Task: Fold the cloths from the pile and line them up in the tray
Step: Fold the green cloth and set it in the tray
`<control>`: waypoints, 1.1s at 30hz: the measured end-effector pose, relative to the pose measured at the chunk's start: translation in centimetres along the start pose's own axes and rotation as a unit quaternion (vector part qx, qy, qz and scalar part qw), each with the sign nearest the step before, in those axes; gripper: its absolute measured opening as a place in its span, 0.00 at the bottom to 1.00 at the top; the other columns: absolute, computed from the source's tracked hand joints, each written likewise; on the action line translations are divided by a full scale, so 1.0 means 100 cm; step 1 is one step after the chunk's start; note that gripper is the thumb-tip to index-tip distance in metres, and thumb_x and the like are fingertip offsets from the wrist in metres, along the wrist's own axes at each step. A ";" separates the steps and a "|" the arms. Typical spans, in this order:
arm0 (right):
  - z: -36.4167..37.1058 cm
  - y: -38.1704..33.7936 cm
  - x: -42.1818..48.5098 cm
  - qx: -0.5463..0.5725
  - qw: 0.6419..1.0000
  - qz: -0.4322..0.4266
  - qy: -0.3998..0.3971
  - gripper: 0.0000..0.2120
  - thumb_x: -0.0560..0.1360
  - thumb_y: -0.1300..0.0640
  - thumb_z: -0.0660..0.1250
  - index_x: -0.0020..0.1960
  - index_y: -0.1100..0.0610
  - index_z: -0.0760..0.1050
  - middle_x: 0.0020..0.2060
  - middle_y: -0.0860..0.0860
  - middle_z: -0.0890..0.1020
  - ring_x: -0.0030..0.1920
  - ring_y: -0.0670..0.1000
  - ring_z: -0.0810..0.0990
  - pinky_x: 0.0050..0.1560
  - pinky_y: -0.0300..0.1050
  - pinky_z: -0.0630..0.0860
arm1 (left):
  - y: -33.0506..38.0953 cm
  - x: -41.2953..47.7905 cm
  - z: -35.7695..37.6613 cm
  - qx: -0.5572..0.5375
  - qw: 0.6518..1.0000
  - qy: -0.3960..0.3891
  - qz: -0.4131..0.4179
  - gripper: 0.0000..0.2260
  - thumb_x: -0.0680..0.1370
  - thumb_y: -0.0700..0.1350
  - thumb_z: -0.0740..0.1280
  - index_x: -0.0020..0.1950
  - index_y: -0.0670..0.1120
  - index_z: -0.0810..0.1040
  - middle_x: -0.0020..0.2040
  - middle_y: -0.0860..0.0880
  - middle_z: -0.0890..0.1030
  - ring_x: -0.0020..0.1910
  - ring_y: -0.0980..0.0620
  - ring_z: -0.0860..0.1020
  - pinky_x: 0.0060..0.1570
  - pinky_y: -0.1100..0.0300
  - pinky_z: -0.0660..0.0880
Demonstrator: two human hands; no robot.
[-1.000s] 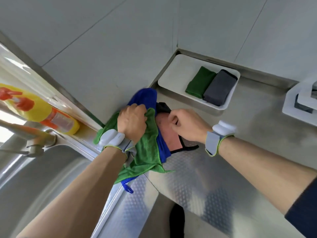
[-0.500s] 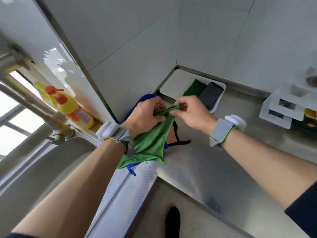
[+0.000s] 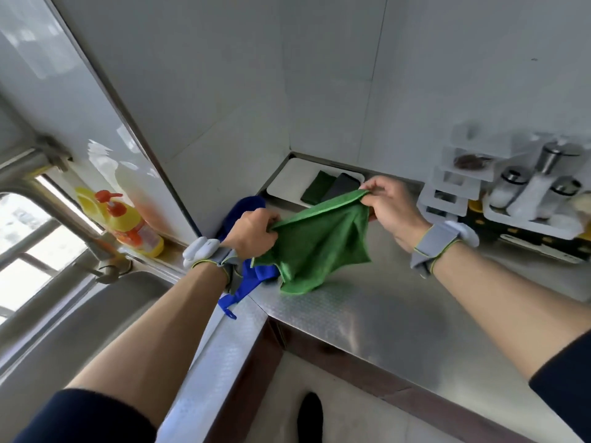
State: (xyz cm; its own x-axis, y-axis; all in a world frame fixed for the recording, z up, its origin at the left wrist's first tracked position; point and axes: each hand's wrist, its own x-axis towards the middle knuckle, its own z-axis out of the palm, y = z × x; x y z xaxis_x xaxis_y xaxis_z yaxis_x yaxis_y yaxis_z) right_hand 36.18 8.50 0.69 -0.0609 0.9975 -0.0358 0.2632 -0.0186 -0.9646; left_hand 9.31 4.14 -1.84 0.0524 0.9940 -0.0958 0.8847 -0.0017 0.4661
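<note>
Cloth takes the middle of the head view: a green cloth (image 3: 319, 247) hangs spread between both hands over the table (image 3: 367, 318). Whether its lower hem touches the metal cannot be told. The left grip (image 3: 252, 233) is curled tight on the upper corner at 9 o'clock of the cloth. The right grip (image 3: 391, 204) pinches the opposite corner at 1 o'clock.

A blue cloth (image 3: 248, 206) is mostly hidden behind the left wrist. Only a hump by the wall and a tail over the table's edge show.

At 12 o'clock, in the wall corner, the white tray (image 3: 287, 183) holds a folded dark green cloth (image 3: 318, 188) and a folded grey cloth (image 3: 342, 186), touching side by side. Their near ends are covered by the held cloth.

The table is embossed steel and the walls are pale grey tile. A sink (image 3: 80, 314) lies at 8 o'clock. At 9 o'clock stands a yellow pump bottle (image 3: 128, 225), its label unreadable. At 3 o'clock a white rack (image 3: 454, 187) with jars is blurred.
</note>
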 end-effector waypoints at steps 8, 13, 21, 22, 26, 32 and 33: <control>-0.074 -0.010 -0.035 -0.010 0.997 -0.019 0.080 0.04 0.77 0.62 0.70 0.44 0.63 0.79 0.43 0.64 0.84 0.42 0.55 0.81 0.47 0.51 0.78 | 0.037 -0.005 -0.016 -0.122 0.988 0.091 -0.001 0.02 0.80 0.45 0.68 0.50 0.49 0.81 0.41 0.53 0.81 0.40 0.57 0.77 0.36 0.71 0.68; -0.093 -0.009 -0.059 -0.041 0.992 -0.026 0.114 0.15 0.78 0.56 0.71 0.46 0.70 0.76 0.42 0.70 0.82 0.40 0.55 0.77 0.44 0.58 0.77 | 0.058 -0.014 -0.018 -0.186 0.975 0.117 -0.034 0.11 0.78 0.55 0.70 0.39 0.52 0.77 0.35 0.53 0.77 0.35 0.56 0.75 0.34 0.64 0.69; -0.102 -0.011 -0.077 -0.086 0.986 0.020 0.145 0.13 0.76 0.54 0.70 0.33 0.53 0.73 0.28 0.49 0.76 0.34 0.54 0.75 0.35 0.43 0.69 | 0.080 -0.027 -0.018 -0.289 0.952 0.077 -0.063 0.15 0.78 0.52 0.72 0.35 0.47 0.77 0.32 0.49 0.77 0.33 0.49 0.75 0.35 0.57 0.74; -0.100 -0.014 -0.077 -0.085 0.987 0.021 0.137 0.11 0.75 0.55 0.71 0.35 0.54 0.75 0.30 0.50 0.78 0.35 0.54 0.77 0.34 0.42 0.71 | 0.085 -0.026 -0.019 -0.316 0.945 0.061 -0.061 0.12 0.79 0.50 0.72 0.38 0.46 0.79 0.33 0.48 0.79 0.35 0.48 0.78 0.34 0.56 0.78; -0.089 -0.027 -0.082 -0.062 0.994 0.035 0.081 0.03 0.76 0.61 0.68 0.49 0.58 0.77 0.42 0.58 0.83 0.29 0.57 0.80 0.31 0.49 0.80 | 0.119 -0.035 -0.023 -0.363 0.931 -0.006 -0.045 0.04 0.81 0.41 0.67 0.55 0.48 0.77 0.40 0.43 0.82 0.33 0.49 0.84 0.31 0.55 0.81; -0.072 -0.058 -0.098 -0.141 0.985 -0.025 -0.094 0.05 0.82 0.63 0.59 0.55 0.56 0.71 0.35 0.56 0.75 0.33 0.61 0.84 0.40 0.61 0.84 | 0.162 -0.050 -0.023 -0.430 0.896 -0.086 -0.062 0.07 0.83 0.37 0.61 0.52 0.41 0.78 0.48 0.40 0.79 0.44 0.46 0.82 0.35 0.56 0.84; -0.069 -0.064 -0.100 -0.169 0.979 -0.043 -0.102 0.06 0.82 0.64 0.58 0.53 0.58 0.74 0.36 0.57 0.78 0.36 0.62 0.85 0.42 0.60 0.84 | 0.166 -0.052 -0.023 -0.459 0.880 -0.104 -0.072 0.08 0.84 0.37 0.60 0.53 0.39 0.79 0.50 0.38 0.80 0.46 0.44 0.82 0.38 0.55 0.84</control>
State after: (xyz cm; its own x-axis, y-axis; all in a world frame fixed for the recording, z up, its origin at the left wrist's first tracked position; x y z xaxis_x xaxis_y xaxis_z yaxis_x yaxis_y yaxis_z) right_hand 41.76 -0.91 9.04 -0.2791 0.9593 -0.0425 0.5503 0.1235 -0.8258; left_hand 22.66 -0.76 8.47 0.1381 0.9351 -0.3264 0.1483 0.3063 0.9403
